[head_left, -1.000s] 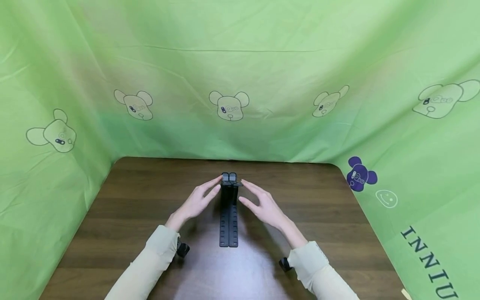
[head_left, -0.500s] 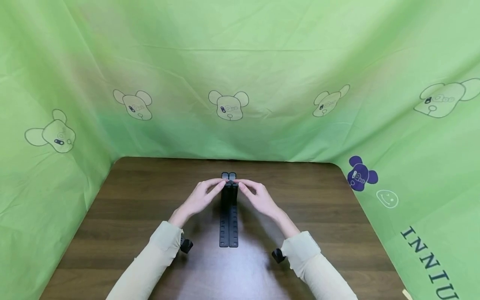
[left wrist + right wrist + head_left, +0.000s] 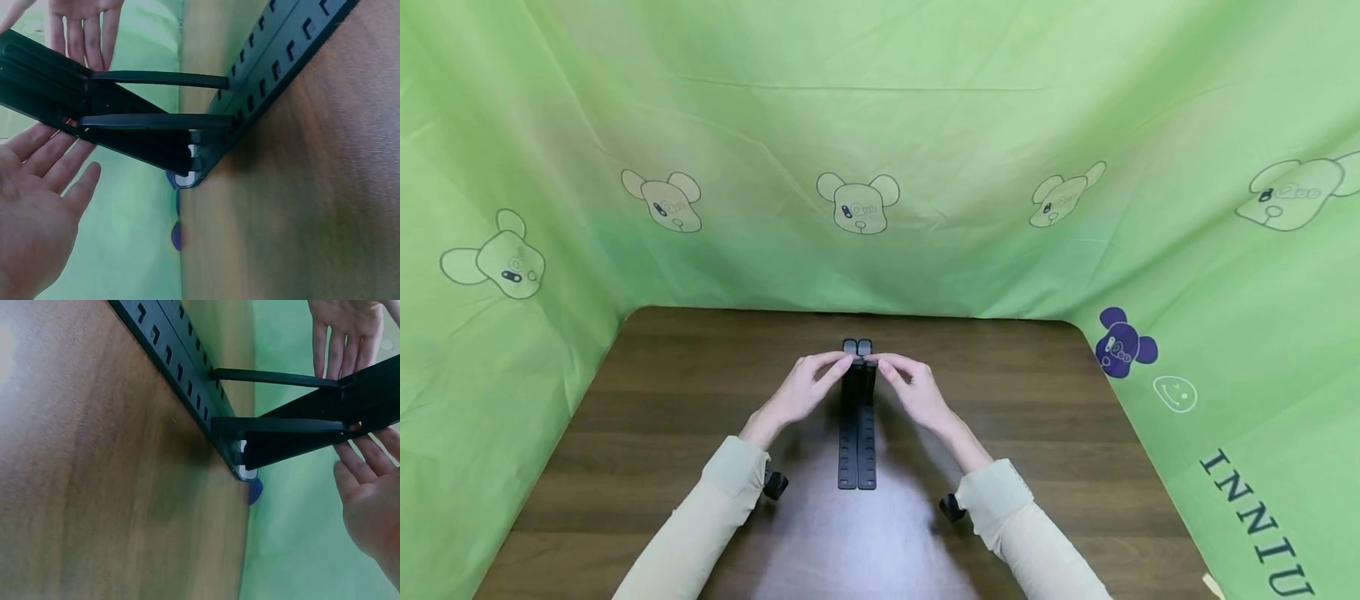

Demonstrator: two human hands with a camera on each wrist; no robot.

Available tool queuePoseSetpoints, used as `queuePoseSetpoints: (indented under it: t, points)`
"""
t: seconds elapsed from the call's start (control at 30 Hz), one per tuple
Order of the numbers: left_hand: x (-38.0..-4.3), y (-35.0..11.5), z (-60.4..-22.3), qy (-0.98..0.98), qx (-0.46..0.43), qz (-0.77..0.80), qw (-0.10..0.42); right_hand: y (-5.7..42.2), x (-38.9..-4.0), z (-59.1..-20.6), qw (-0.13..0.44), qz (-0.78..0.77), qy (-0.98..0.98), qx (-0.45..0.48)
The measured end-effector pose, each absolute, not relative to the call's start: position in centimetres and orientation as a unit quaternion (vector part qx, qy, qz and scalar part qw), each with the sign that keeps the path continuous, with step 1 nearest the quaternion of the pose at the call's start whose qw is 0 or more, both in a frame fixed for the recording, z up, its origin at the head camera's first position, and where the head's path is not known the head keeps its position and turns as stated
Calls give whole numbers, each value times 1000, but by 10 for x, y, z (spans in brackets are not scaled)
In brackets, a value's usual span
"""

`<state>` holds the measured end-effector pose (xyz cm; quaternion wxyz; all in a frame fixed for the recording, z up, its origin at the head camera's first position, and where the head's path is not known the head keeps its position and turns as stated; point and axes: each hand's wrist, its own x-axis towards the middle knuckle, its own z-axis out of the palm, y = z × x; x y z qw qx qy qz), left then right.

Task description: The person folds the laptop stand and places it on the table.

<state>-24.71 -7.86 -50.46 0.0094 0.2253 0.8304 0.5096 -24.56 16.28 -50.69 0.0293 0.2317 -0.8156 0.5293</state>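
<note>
A black folding stand (image 3: pixel 847 467) rests at the middle of the table, its two-part slotted base (image 3: pixel 272 69) running toward the person. Its upper panel (image 3: pixel 37 81) leans up from the far end, and two thin support arms (image 3: pixel 281 425) join panel and base. At the raised edge my left hand (image 3: pixel 801 395) pinches the panel's left side, thumb on the near face. My right hand (image 3: pixel 922 402) pinches the opposite side in the same way. Both wrist views show fingers behind the panel (image 3: pixel 381 394); the thumbs are mostly hidden there.
Brown wood-grain table (image 3: pixel 700 392) lies under the stand. A green curtain (image 3: pixel 760 250) with bear-head outlines encloses its back and sides. Small black devices (image 3: pixel 776 484) sit at both wrists. A pale object (image 3: pixel 1212 586) shows by the right table edge.
Both hands have moved inward from beside the stand and now pinch the panel's upper edge. The stand stays where it was; the head view has shifted slightly.
</note>
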Motion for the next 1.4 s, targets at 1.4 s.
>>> queuePoseSetpoints:
  t: [1.4]
  points:
    - [-299,-79,-455,810,150,548,144,155,-303,-462,12,457,-879,139]
